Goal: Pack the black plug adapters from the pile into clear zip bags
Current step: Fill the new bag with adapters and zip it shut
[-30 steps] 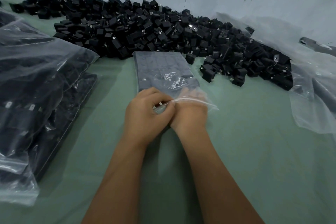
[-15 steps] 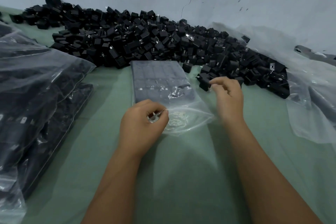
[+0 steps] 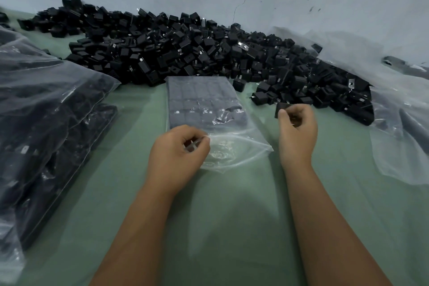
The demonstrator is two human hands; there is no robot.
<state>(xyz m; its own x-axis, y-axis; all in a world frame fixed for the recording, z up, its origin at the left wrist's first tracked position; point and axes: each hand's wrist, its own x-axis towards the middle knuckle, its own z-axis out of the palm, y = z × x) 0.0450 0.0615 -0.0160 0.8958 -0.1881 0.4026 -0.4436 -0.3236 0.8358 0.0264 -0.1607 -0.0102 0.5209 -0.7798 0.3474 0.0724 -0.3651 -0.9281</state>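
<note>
**One more adapter on its way to a nearly full bag**

Across the pale green cloth-covered table (image 3: pixel 232 227), the long heap of small black plug adapters (image 3: pixel 185 53) runs along the foot of the grey wall, touching the far end of the bag being filled. To the left lie big clear plastic sacks stuffed with packed adapters (image 3: pixel 46 123), and to the right a crumpled sheet of loose clear plastic (image 3: pixel 399 134).

In the middle sits the clear rectangular zip bag (image 3: pixel 204 104), already lined with neat rows of adapters, its mouth gaping toward the person.

What has changed in the last second: both hands were bunched together at the bag's mouth; now the right hand (image 3: pixel 297 130) has gone out to the near edge of the heap and come back slightly with a single black adapter (image 3: pixel 282 109), its thumb and curled fingers pinching it just right of the bag. The left hand (image 3: pixel 178 148) has stayed put, fingers curled, pinching the lip of the bag so the opening stays lifted.

To my eye, that means the loading goes on: the adapter looks bound for the open mouth, and little room remains before sealing.
</note>
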